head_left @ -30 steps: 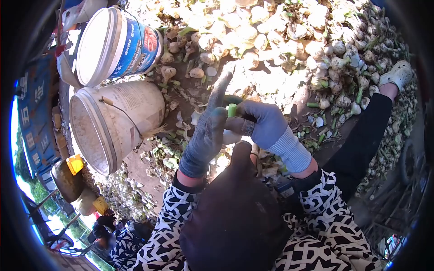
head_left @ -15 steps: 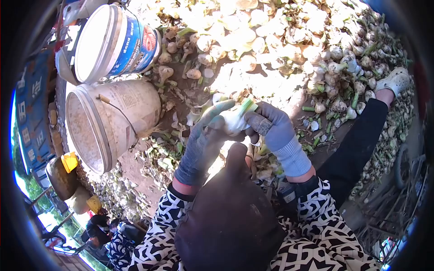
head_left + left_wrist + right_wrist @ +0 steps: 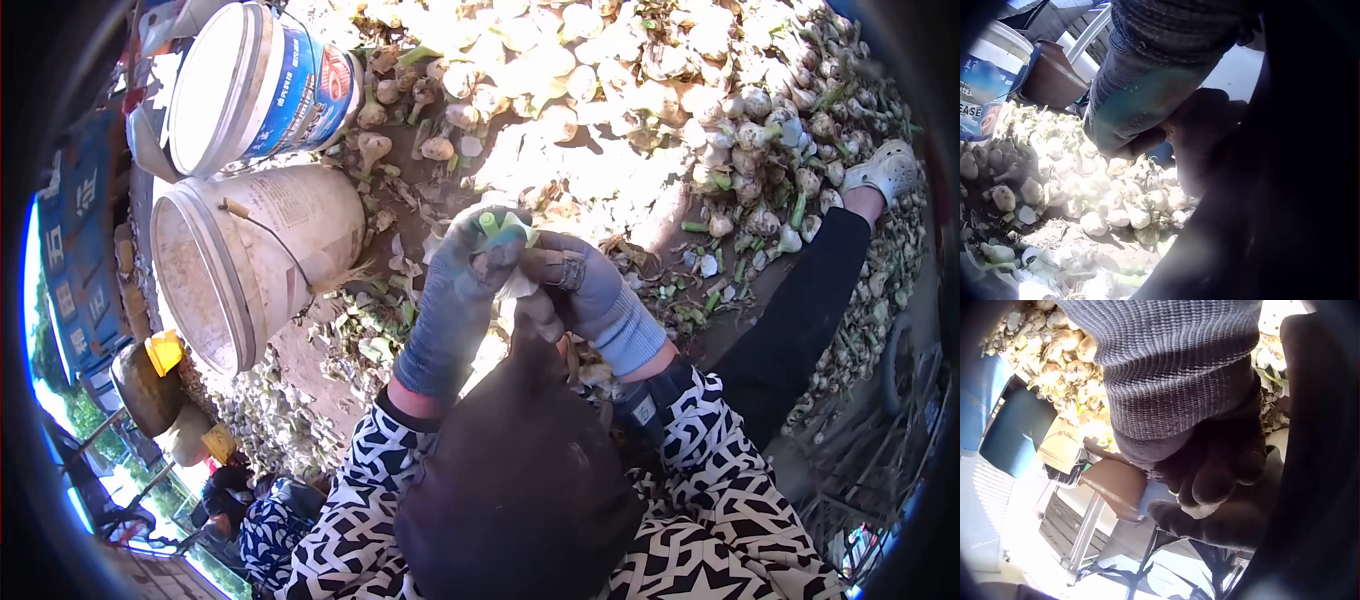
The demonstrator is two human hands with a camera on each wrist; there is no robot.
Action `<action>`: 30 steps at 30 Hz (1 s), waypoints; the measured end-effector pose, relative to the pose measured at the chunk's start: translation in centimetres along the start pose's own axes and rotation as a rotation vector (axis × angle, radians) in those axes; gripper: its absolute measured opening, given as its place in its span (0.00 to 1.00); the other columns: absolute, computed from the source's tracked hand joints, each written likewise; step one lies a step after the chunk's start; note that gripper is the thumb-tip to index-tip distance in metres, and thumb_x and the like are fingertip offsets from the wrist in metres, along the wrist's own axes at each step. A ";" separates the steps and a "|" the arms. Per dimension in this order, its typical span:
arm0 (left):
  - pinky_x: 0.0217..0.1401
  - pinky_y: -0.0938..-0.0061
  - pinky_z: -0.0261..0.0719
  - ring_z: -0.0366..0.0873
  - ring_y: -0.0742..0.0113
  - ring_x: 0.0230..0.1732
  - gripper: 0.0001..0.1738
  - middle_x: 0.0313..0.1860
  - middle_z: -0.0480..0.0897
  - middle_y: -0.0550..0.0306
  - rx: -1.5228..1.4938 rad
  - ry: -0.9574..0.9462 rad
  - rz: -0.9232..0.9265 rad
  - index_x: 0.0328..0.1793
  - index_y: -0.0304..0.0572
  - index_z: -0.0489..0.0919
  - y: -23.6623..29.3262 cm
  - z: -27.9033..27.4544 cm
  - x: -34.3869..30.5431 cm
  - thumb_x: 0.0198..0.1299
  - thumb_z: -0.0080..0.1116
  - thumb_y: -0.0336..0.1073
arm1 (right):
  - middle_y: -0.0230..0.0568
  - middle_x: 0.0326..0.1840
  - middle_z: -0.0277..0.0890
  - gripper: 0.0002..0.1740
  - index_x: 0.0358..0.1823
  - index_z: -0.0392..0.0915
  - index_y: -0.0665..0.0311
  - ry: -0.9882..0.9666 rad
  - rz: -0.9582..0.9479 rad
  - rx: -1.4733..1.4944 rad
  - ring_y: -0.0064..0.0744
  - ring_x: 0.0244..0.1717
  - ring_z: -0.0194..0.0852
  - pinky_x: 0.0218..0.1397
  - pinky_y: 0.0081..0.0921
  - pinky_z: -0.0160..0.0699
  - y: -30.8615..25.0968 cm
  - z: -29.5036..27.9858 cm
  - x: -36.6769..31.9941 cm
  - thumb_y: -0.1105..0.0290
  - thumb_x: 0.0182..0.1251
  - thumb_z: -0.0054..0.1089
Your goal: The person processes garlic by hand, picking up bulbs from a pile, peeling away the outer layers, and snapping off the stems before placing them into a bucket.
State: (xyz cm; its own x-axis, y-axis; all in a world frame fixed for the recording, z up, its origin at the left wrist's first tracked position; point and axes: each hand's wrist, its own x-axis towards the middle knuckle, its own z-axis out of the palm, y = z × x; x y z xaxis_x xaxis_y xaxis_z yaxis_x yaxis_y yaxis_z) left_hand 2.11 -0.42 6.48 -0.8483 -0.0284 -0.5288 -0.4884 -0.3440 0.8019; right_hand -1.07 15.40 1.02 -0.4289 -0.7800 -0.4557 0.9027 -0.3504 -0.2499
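In the head view a garlic bulb with a green cut stem is between two gloved hands, mostly hidden by fingers. The left hand curls round it, the stem poking out at its fingertips. From the other side the right hand pinches at the bulb and its loose skin. In the left wrist view the left hand shows a worn green-blue palm side. Curled fingers of the right hand show in the right wrist view, with a pale piece of the bulb below them.
A heap of garlic spreads beyond the hands. Two buckets lie tipped at the left, one blue-labelled and one plain white. Peelings and stems cover the ground around the hands. A leg with a pale clog stretches along the right; another person is at lower left.
The hands have drawn closer together round the bulb. The left fingers, straight a second ago, are now curled, and the stem has shifted left to stand at their tips.
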 end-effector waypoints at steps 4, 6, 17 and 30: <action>0.50 0.70 0.81 0.82 0.60 0.48 0.24 0.47 0.83 0.50 0.967 -0.002 0.534 0.58 0.40 0.76 -0.9 -0.8 1.3 0.53 0.64 0.24 | 0.41 0.25 0.76 0.13 0.48 0.74 0.70 -0.305 -0.036 0.355 0.30 0.20 0.76 0.21 0.28 0.74 -0.7 -0.8 -1.0 0.68 0.69 0.55; 0.56 0.59 0.80 0.80 0.50 0.52 0.22 0.51 0.82 0.49 0.621 -0.012 0.503 0.61 0.41 0.75 -1.9 -1.1 1.8 0.60 0.62 0.32 | 0.41 0.22 0.74 0.13 0.48 0.74 0.70 -0.294 -0.109 0.289 0.31 0.21 0.76 0.21 0.28 0.72 -0.8 -3.9 -2.6 0.68 0.69 0.55; 0.71 0.56 0.67 0.70 0.51 0.67 0.27 0.62 0.76 0.45 0.370 0.138 0.307 0.65 0.33 0.70 -0.6 -0.3 2.0 0.74 0.37 0.48 | 0.30 0.15 0.72 0.20 0.43 0.79 0.63 0.327 -0.204 -1.301 0.16 0.19 0.74 0.22 0.22 0.72 -2.4 3.1 -6.4 0.55 0.61 0.69; 0.71 0.47 0.61 0.65 0.49 0.70 0.28 0.68 0.70 0.47 -1.084 -0.102 0.094 0.70 0.47 0.65 -1.1 -1.9 3.6 0.70 0.43 0.51 | 0.33 0.18 0.74 0.11 0.32 0.78 0.69 0.131 -0.026 -0.634 0.17 0.15 0.68 0.18 0.17 0.65 -2.3 1.1 -7.6 0.67 0.67 0.60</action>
State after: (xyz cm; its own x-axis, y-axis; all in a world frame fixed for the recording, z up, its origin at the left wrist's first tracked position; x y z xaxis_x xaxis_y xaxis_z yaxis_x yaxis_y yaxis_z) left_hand 0.06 -1.94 3.15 -0.9101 -0.0374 -0.4126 -0.0230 -0.9898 0.1404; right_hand 0.18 21.52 5.98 -0.4874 -0.6913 -0.5334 0.7133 0.0371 -0.6998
